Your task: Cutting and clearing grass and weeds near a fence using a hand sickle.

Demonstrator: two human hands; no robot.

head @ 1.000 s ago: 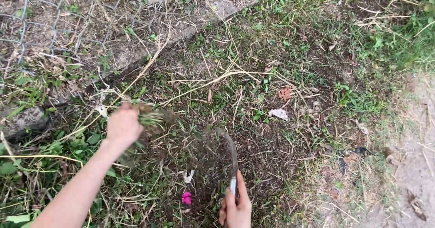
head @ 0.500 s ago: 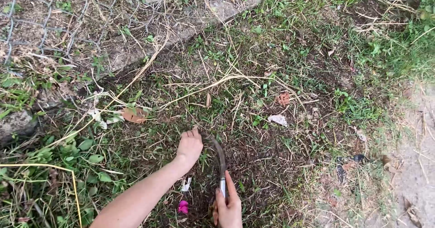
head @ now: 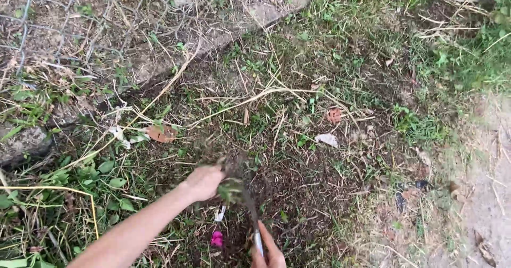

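My left hand [head: 203, 183] is closed around a small clump of grass and weeds [head: 230, 189] just above the ground. At the bottom edge of the view, my right hand [head: 269, 252] grips the handle of a sickle [head: 248, 201], and only part of this hand shows. The sickle's dark curved blade reaches up toward the clump, right beside my left hand. Under both hands lies a patch of bare dark soil [head: 298, 188] with thin grass.
A pink scrap [head: 216, 239] and a white scrap [head: 220, 213] lie between my arms. Wire mesh fencing [head: 32, 39] and a concrete slab edge [head: 223, 34] run along the top left. A stone [head: 24, 143] sits at left. Sandy ground [head: 487, 193] lies at right.
My left hand came down from the left, reached the blade's tip and closed on a clump of grass. The sickle blade shifted slightly; my right hand stayed at the bottom edge.
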